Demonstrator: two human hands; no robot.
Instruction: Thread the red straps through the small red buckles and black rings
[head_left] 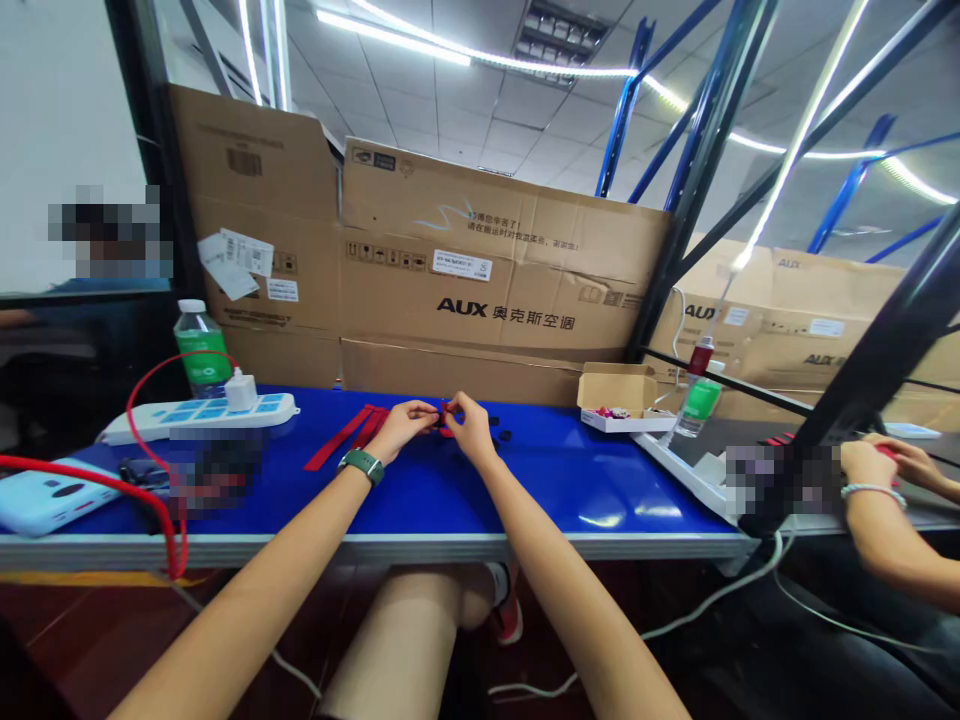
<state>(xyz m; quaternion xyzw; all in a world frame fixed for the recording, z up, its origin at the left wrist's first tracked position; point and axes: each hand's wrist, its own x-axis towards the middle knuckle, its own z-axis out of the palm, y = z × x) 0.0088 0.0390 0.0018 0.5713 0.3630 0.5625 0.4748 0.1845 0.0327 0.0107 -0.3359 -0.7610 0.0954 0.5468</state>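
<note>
My left hand point(401, 425) and my right hand point(471, 424) meet over the blue table point(450, 490), both pinched on a small red and black piece point(444, 417) held between their fingertips. A green watch sits on my left wrist. Several red strips point(349, 436) lie fanned out on the table just left of my left hand. Two small black parts point(501, 428) rest right of my right hand.
A white power strip point(199, 413) with a charger and a red cable, a green bottle point(201, 350), a phone point(45, 495) at left. A small open cardboard box point(621, 397) and another bottle point(700, 395) at right. Another person's hands point(892, 465) work at far right. Cardboard cartons wall the back.
</note>
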